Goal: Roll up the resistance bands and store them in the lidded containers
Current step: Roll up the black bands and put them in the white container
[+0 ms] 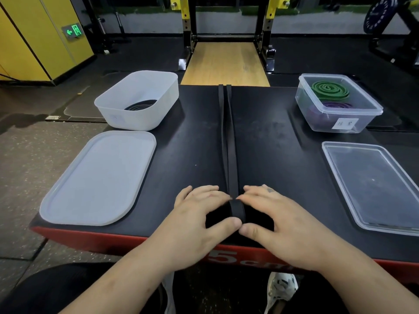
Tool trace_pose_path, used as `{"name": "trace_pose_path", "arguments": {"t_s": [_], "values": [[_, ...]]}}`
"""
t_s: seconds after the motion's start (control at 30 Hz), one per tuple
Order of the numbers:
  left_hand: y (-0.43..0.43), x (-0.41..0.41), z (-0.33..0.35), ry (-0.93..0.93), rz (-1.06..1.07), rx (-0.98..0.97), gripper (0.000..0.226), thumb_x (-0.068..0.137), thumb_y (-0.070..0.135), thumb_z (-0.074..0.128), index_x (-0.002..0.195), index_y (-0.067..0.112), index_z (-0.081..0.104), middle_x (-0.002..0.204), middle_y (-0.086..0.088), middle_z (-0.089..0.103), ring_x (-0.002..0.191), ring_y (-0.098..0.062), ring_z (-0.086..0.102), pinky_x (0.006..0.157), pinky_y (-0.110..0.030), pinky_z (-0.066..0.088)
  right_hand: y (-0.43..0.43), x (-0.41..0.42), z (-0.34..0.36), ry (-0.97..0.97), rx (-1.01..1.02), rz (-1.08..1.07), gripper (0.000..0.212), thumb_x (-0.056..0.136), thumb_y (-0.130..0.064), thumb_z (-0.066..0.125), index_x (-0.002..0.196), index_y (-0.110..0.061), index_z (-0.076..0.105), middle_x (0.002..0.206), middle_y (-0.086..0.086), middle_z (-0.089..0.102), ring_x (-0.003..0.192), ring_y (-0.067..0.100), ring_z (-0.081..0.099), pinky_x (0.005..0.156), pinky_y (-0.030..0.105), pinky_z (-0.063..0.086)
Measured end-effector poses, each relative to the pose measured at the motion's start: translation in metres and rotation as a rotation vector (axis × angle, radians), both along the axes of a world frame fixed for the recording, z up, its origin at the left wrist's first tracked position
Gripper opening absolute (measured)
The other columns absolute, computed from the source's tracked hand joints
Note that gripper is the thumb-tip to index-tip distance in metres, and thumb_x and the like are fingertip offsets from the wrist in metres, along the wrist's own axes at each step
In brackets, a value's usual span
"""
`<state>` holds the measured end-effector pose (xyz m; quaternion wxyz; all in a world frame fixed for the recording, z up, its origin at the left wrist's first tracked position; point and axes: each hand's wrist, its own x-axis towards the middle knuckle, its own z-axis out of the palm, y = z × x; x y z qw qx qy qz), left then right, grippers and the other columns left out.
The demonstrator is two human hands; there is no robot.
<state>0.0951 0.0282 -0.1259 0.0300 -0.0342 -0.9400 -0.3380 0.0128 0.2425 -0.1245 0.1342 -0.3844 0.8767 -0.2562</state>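
Note:
A long black resistance band lies stretched down the middle of the black padded platform. Its near end is wound into a small roll. My left hand and my right hand grip that roll from either side, fingers over the top and thumbs at the near side. A frosted white container at the far left holds a rolled black band. A clear container at the far right holds a rolled green band above a rolled purple band.
A frosted white lid lies flat at the near left. A clear lid lies at the near right. The platform's red front edge is just below my hands. A squat rack with a wooden floor stands beyond.

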Motion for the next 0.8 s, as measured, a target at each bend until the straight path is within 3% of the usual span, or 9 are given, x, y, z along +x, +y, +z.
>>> {"name": "trace_pose_path", "arguments": {"t_s": [0.1, 0.2, 0.3, 0.37, 0.47, 0.57, 0.63, 0.73, 0.8], "values": [[-0.004, 0.0, 0.001, -0.049, 0.011, 0.059, 0.055, 0.089, 0.062, 0.061, 0.141, 0.053, 0.043, 0.133, 0.043, 0.044, 0.136, 0.026, 0.015, 0.121, -0.018, 0.0, -0.002, -0.004, -0.002, 0.01, -0.037, 0.003, 0.059, 0.095, -0.064, 0.049, 0.149, -0.04, 0.047, 0.133, -0.048, 0.03, 0.131, -0.037, 0.001, 0.119, 0.007, 0.006], [-0.005, 0.0, 0.003, -0.073, 0.006, 0.022, 0.052, 0.087, 0.06, 0.066, 0.133, 0.061, 0.044, 0.128, 0.054, 0.03, 0.134, 0.03, -0.001, 0.118, -0.014, -0.003, -0.003, -0.005, -0.002, -0.012, -0.048, -0.012, 0.05, 0.098, -0.056, 0.053, 0.147, -0.044, 0.048, 0.126, -0.053, 0.028, 0.13, -0.036, 0.007, 0.114, 0.001, 0.007], [0.0, -0.003, 0.004, -0.064, 0.005, -0.004, 0.049, 0.093, 0.057, 0.06, 0.14, 0.054, 0.044, 0.12, 0.054, 0.028, 0.123, 0.039, -0.006, 0.117, -0.015, 0.001, 0.0, -0.005, 0.003, -0.041, -0.065, -0.019, 0.059, 0.094, -0.06, 0.06, 0.148, -0.057, 0.035, 0.138, -0.041, 0.045, 0.141, -0.019, 0.026, 0.123, 0.016, 0.015], [0.001, -0.005, 0.001, -0.029, 0.006, -0.046, 0.058, 0.093, 0.066, 0.046, 0.147, 0.045, 0.043, 0.131, 0.047, 0.034, 0.134, 0.03, 0.002, 0.123, -0.024, 0.005, 0.0, -0.005, 0.005, -0.052, -0.08, -0.015, 0.06, 0.092, -0.055, 0.067, 0.144, -0.06, 0.038, 0.135, -0.04, 0.05, 0.137, -0.017, 0.034, 0.12, 0.016, 0.02], [0.0, -0.005, -0.001, -0.03, 0.003, -0.07, 0.063, 0.096, 0.067, 0.044, 0.154, 0.045, 0.032, 0.141, 0.041, 0.031, 0.134, 0.029, -0.002, 0.124, -0.027, 0.007, -0.005, -0.005, 0.003, -0.009, -0.09, -0.058, 0.051, 0.098, -0.049, 0.061, 0.142, -0.061, 0.039, 0.127, -0.056, 0.038, 0.125, -0.04, 0.011, 0.111, 0.001, 0.009], [0.0, -0.004, 0.001, -0.063, 0.025, -0.009, 0.064, 0.093, 0.061, 0.056, 0.149, 0.057, 0.025, 0.132, 0.049, 0.029, 0.127, 0.033, -0.005, 0.118, -0.023, 0.012, -0.01, -0.007, 0.001, 0.018, -0.071, -0.094, 0.05, 0.101, -0.052, 0.051, 0.149, -0.053, 0.039, 0.142, -0.043, 0.034, 0.139, -0.023, 0.008, 0.121, 0.013, 0.009], [0.001, -0.006, 0.0, -0.033, 0.051, -0.011, 0.06, 0.09, 0.065, 0.055, 0.144, 0.061, 0.029, 0.14, 0.043, 0.033, 0.141, 0.017, 0.004, 0.119, -0.026, 0.016, -0.009, -0.008, 0.003, -0.012, -0.042, -0.087, 0.052, 0.099, -0.057, 0.051, 0.149, -0.058, 0.035, 0.143, -0.042, 0.028, 0.138, -0.021, 0.001, 0.121, 0.017, 0.01], [0.001, -0.011, -0.005, -0.03, 0.072, -0.041, 0.063, 0.082, 0.074, 0.047, 0.142, 0.059, 0.034, 0.148, 0.032, 0.036, 0.151, -0.004, 0.013, 0.12, -0.03, 0.016, -0.006, -0.007, 0.004, -0.062, -0.007, -0.059, 0.065, 0.092, -0.058, 0.065, 0.146, -0.065, 0.028, 0.145, -0.046, 0.022, 0.131, -0.033, -0.009, 0.119, 0.015, 0.008], [0.001, -0.012, -0.005, -0.037, 0.081, -0.031, 0.064, 0.08, 0.076, 0.048, 0.14, 0.061, 0.034, 0.148, 0.033, 0.034, 0.149, -0.004, 0.012, 0.116, -0.027, 0.017, -0.008, -0.007, 0.003, -0.045, 0.005, -0.093, 0.074, 0.09, -0.055, 0.07, 0.149, -0.063, 0.026, 0.16, -0.032, 0.025, 0.145, -0.016, -0.001, 0.126, 0.026, 0.012]]}}
